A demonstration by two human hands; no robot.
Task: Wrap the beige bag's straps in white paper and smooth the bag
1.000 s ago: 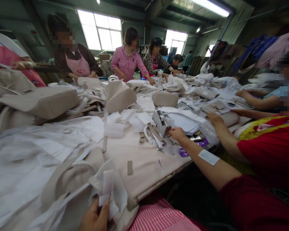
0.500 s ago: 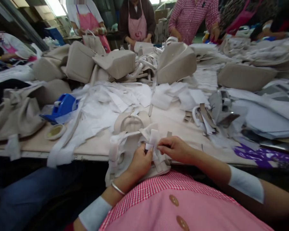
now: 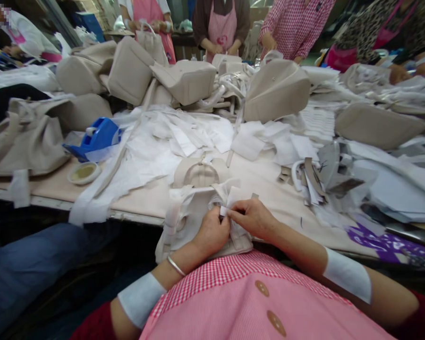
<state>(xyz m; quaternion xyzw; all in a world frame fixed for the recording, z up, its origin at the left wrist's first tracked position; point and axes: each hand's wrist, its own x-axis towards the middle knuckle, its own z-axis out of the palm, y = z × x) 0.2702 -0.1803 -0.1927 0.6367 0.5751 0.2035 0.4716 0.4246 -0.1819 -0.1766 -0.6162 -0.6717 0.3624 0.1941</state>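
Note:
A beige handbag (image 3: 193, 215) wrapped in white paper rests on the table's near edge against my lap, its handle (image 3: 200, 171) lying on the table. My left hand (image 3: 212, 231) is closed on the bag's top, pinching white wrapping paper (image 3: 232, 196). My right hand (image 3: 253, 217) meets it from the right, fingers pinched on the same strip of paper. Both wrists carry white bands, and a bangle sits on the left one.
A blue tape dispenser (image 3: 97, 137) and a small round dish (image 3: 83, 172) sit at left. Loose white paper (image 3: 184, 137), beige strips (image 3: 310, 174) and several beige handbags (image 3: 276, 89) cover the table. Other people stand along the far side; a blue-trousered leg (image 3: 31, 264) is at left.
A second ago the view faced right with only my left hand on the bag. It swung down, my right hand joined, and both hands now pinch closer together on the paper.

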